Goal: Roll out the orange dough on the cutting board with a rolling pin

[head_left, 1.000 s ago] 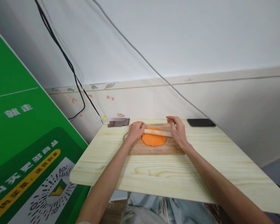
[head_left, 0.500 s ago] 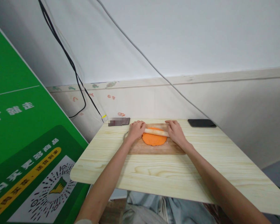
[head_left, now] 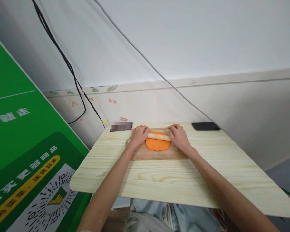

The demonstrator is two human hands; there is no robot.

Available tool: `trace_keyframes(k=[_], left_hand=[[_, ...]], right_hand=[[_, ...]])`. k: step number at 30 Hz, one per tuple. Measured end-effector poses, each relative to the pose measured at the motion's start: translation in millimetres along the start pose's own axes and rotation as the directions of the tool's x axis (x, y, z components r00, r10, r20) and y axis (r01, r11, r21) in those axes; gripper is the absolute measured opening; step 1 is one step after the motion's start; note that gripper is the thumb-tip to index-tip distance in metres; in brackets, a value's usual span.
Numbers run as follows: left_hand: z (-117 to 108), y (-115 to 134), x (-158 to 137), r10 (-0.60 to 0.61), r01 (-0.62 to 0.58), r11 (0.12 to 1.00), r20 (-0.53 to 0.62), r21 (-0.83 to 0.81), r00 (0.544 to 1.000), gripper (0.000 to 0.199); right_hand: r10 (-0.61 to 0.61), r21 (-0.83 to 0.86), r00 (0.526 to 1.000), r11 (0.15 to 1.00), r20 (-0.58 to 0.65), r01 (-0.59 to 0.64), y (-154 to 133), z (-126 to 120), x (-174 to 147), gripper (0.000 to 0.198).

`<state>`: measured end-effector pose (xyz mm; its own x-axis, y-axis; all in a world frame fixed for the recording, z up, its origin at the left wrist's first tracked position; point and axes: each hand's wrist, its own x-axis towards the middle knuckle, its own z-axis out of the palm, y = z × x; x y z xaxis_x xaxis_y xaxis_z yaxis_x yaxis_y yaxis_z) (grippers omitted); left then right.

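Note:
A pale wooden rolling pin (head_left: 159, 137) lies crosswise on a flat, roundish sheet of orange dough (head_left: 157, 145). Under the dough is a brown wooden cutting board (head_left: 159, 156). My left hand (head_left: 139, 134) is closed over the pin's left end, and my right hand (head_left: 179, 136) grips its right end. Both palms cover the pin's tips. Most of the orange sheet shows on the near side of the pin, with a thin strip beyond it.
The board rests on a light wood-grain table (head_left: 164, 180) against a white wall. A black phone (head_left: 206, 126) lies at the back right, a dark, partly blurred flat object (head_left: 128, 126) at the back left. A green printed panel (head_left: 38, 141) stands left; cables (head_left: 72, 72) hang behind.
My right hand's fingers have curled in over the pin's end, where the index finger stuck out before. The pin stays in nearly the same place on the dough. The view has shifted slightly.

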<state>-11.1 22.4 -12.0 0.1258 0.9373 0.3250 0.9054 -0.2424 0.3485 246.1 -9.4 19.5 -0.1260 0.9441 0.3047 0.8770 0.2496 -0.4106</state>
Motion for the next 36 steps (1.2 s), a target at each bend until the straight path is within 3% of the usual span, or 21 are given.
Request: trace_keyframes(k=[3, 7, 13, 19, 29, 36], left_hand=[[1, 0, 0, -0.001, 0.001, 1.000, 0.003, -0.001, 1.000, 0.031], [2, 0, 0, -0.008, 0.009, 1.000, -0.010, 0.005, 1.000, 0.031], [1, 0, 0, 0.000, 0.000, 1.000, -0.011, 0.022, 1.000, 0.032], [0, 1, 1, -0.013, 0.013, 0.999, -0.001, 0.033, 1.000, 0.035], [0, 0, 1, -0.022, 0.021, 0.999, 0.007, 0.025, 1.000, 0.033], [1, -2, 1, -0.014, 0.014, 1.000, 0.001, -0.018, 1.000, 0.034]], right_hand=[[0.074, -0.164, 0.990, 0.985, 0.119, -0.054, -12, -9, -9, 0.044], [0.087, -0.219, 0.981, 0.975, 0.176, -0.047, -24, -15, -19, 0.045], [0.143, -0.200, 0.982, 0.973, 0.123, -0.116, -23, -15, -12, 0.043], [0.107, -0.080, 0.994, 0.991, 0.011, -0.105, -7, -8, 4, 0.042], [0.100, -0.176, 0.977, 0.982, 0.190, -0.066, -20, -15, -9, 0.047], [0.122, -0.168, 0.982, 0.981, 0.146, -0.097, -20, -14, -11, 0.044]])
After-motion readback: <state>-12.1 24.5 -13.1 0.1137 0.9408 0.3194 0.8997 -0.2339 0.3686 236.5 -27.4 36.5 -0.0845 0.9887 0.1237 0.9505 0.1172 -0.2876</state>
